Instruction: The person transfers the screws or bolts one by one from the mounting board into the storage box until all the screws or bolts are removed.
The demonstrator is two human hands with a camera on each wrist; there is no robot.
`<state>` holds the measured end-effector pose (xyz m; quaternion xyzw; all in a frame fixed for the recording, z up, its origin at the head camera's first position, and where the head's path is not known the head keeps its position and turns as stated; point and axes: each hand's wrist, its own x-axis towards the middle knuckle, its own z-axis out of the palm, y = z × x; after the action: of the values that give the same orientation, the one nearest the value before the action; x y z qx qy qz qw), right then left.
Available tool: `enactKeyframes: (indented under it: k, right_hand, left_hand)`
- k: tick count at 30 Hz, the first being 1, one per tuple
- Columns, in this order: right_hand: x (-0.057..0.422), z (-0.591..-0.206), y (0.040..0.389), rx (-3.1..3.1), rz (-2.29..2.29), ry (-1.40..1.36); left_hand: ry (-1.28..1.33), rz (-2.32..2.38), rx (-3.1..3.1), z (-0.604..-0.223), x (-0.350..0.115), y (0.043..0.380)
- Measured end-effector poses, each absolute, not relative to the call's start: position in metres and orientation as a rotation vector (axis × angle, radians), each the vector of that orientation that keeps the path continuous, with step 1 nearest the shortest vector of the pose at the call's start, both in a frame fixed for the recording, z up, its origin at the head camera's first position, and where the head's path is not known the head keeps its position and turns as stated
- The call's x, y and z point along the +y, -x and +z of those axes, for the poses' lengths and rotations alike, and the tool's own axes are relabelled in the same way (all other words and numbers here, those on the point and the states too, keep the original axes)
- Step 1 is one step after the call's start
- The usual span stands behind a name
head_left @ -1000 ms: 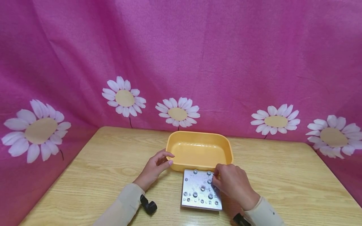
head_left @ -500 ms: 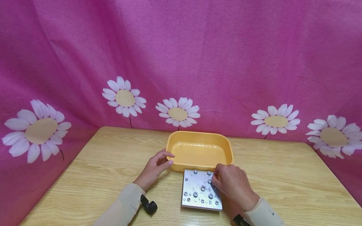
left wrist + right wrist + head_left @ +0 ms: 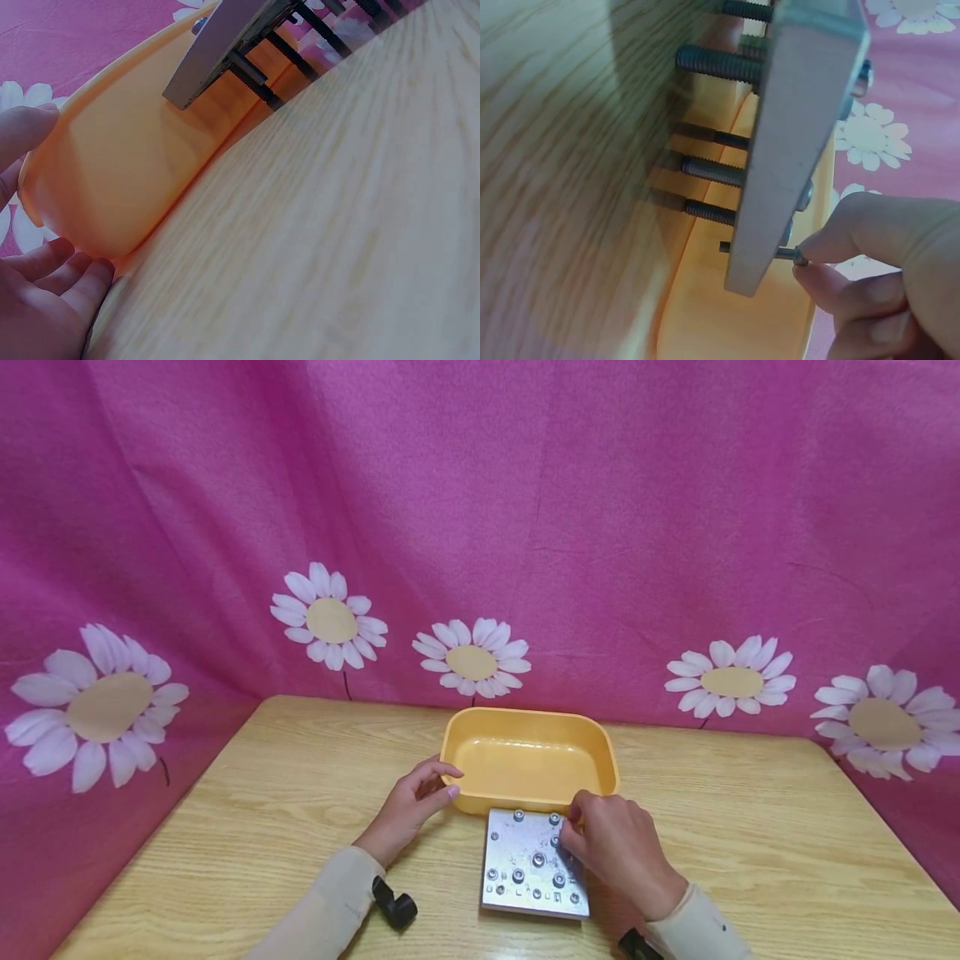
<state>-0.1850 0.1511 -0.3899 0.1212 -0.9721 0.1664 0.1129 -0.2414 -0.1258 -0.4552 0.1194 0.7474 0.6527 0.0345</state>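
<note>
A silver metal plate [image 3: 506, 856] stands raised on the threaded shanks of several socket-head screws, whose heads show on top. At its right edge my right hand [image 3: 622, 852] pinches the head of a thin screw [image 3: 786, 253] between thumb and forefinger. In the right wrist view that screw passes through the plate, its tip showing below the underside. Against the plate's far side is a yellow plastic tub [image 3: 525, 768]. My left hand [image 3: 408, 806] holds the tub's left front corner, one finger over the rim and other fingertips against the outer wall.
The wooden table [image 3: 300, 777] carries the tub and plate near its middle. A pink curtain [image 3: 570, 527] with printed white daisies hangs along the back and sides. A black wrist mount [image 3: 393, 906] sticks out from the left sleeve.
The right hand's pinching fingers have risen very slightly at the plate's right edge. The left hand, tub and plate stay where they were.
</note>
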Motion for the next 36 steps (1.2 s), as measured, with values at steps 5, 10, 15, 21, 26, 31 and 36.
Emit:
enactKeyframes:
  k: [5,10,15,21,26,31,36]
  right_hand:
    - [0.151,-0.386,0.184,-2.866,0.532,-0.341]
    - [0.152,-0.379,0.183,-2.863,0.597,-0.32]
    - [0.155,-0.373,0.183,-2.827,0.619,-0.322]
    - [0.155,-0.366,0.19,-2.749,0.655,-0.38]
    - [0.152,-0.362,0.198,-2.703,0.689,-0.403]
    - [0.147,-0.362,0.21,-2.657,0.746,-0.406]
    - [0.143,-0.369,0.228,-2.639,0.838,-0.36]
  left_hand:
    - [-0.374,2.012,2.292,-0.456,-0.126,0.242]
    - [-0.368,2.015,2.285,-0.455,-0.126,0.242]
    - [-0.368,2.01,2.291,-0.455,-0.125,0.242]
    - [-0.38,2.006,2.289,-0.454,-0.127,0.242]
    - [-0.364,1.998,2.296,-0.454,-0.125,0.241]
    - [-0.369,2.005,2.301,-0.452,-0.125,0.241]
    - [-0.367,1.986,2.314,-0.453,-0.126,0.242]
